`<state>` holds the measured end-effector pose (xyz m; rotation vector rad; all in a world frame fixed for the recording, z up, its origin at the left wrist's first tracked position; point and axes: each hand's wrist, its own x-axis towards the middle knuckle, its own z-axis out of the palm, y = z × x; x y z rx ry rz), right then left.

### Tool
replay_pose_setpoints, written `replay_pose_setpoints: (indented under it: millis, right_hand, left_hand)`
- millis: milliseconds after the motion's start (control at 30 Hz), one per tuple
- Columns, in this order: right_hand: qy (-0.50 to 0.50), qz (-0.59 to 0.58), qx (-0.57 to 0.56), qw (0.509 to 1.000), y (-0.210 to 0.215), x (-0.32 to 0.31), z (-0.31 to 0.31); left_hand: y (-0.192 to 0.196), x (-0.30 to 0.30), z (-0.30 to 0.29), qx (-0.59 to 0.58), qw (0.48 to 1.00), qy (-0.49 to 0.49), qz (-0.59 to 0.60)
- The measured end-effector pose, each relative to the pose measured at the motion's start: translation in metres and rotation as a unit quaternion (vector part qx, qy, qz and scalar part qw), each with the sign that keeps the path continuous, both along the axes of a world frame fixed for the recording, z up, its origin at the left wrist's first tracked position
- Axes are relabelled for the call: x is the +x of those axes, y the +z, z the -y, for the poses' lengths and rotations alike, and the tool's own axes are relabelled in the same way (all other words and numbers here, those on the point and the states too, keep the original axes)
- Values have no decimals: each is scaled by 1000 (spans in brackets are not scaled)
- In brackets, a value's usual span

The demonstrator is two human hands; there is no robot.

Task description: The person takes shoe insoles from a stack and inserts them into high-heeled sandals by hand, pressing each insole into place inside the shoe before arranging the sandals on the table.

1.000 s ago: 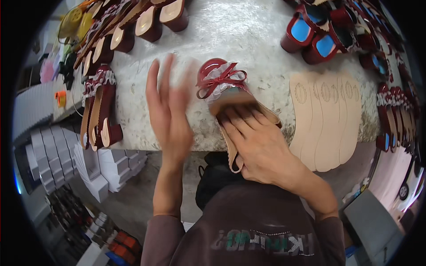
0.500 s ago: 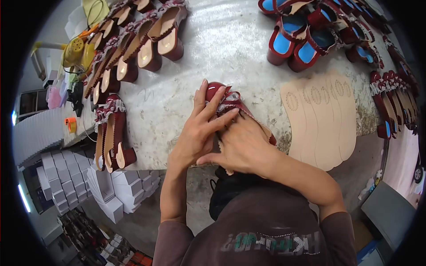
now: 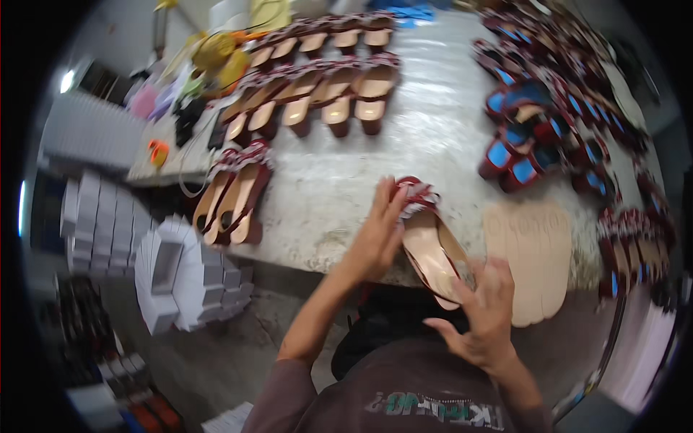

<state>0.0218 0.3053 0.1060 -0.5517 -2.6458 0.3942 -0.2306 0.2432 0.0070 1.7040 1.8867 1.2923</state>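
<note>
A dark red heeled sandal (image 3: 431,249) with a ruffled toe strap and a beige insole lies at the table's near edge, insole showing, toe pointing away. My left hand (image 3: 379,238) is closed along the left side of its toe strap. Beside the heel end, my right hand (image 3: 489,314) has its fingers apart and thumb stretched out. Its fingertips are at the heel rim and do not wrap round it. Right of the sandal lie overlapping beige insole sheets (image 3: 527,260) with a stitched oval pattern.
Rows of finished sandals (image 3: 336,90) stand at the far left, with another pair (image 3: 242,191) nearer. Piled sandals with blue insole areas (image 3: 523,144) fill the right side, more (image 3: 635,249) at the right edge. White boxes (image 3: 184,270) are stacked below left. A yellow tool (image 3: 216,58) sits far left.
My right hand has come out from over the sandal to its heel end. My left hand has gone from spread over the toe to its left side. The view has shifted, showing more of the table.
</note>
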Motion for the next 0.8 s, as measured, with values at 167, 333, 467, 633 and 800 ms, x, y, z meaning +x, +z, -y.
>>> replay_pose_setpoints:
  millis: [167, 333, 467, 633, 800]
  right_hand:
    - [-47, -141, -389, 909, -76, -20, 1]
    - [213, -58, -544, 809, -51, -88, 3]
    - [220, -23, -359, 907, -31, -73, 3]
    - [63, -44, -338, 938, -69, -25, 6]
    - [-72, -121, -215, 966, -34, 22, -6]
  left_hand:
    - [-21, 117, 71, 59, 991, 50, 114]
    - [-2, 72, 79, 32, 944, 318, 81]
    - [10, -16, 109, 61, 906, 387, 158]
    - [-11, -50, 92, 114, 862, 492, 52]
    - [-9, 4, 118, 86, 829, 522, -179]
